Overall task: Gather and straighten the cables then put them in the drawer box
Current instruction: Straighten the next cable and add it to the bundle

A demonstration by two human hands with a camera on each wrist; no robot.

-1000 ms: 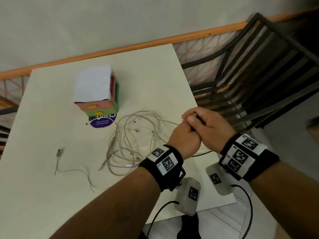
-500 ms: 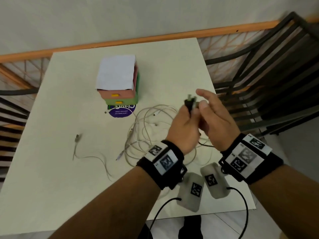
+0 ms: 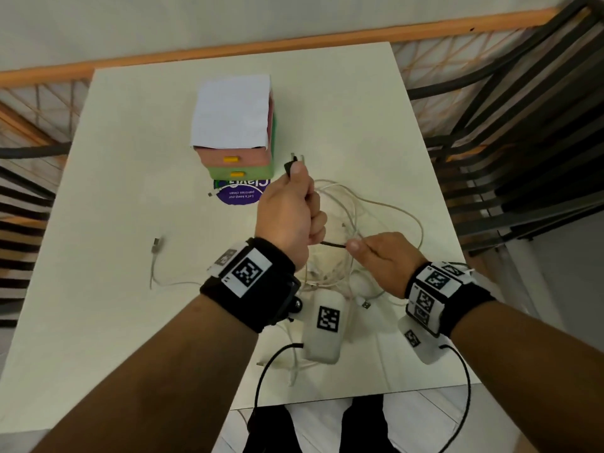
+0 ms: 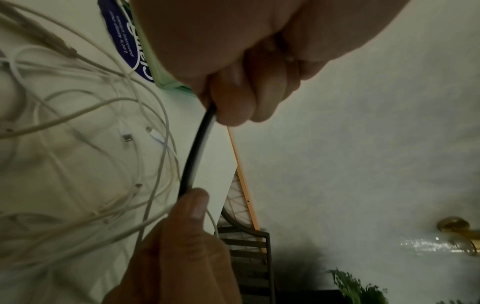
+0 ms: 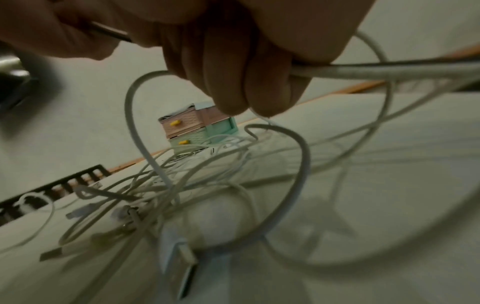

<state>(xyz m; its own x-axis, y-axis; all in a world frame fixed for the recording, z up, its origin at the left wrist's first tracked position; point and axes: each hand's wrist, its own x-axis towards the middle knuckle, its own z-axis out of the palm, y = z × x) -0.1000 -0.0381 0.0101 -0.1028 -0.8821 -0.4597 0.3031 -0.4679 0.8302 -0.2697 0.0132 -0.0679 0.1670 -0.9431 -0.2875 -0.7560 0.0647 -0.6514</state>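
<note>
- Our left hand (image 3: pixel 287 217) is clenched around a black cable (image 4: pixel 196 152), its plug end (image 3: pixel 293 161) poking out above the thumb, just beside the drawer box (image 3: pixel 240 158).
- Our right hand (image 3: pixel 384 259) pinches the same black cable lower down (a white cable also runs through its curled fingers).
- The white cables (image 3: pixel 356 220) lie tangled on the table (image 3: pixel 130 158) below both hands; one stray cable (image 3: pixel 156 256) lies well apart to the left.
</note>
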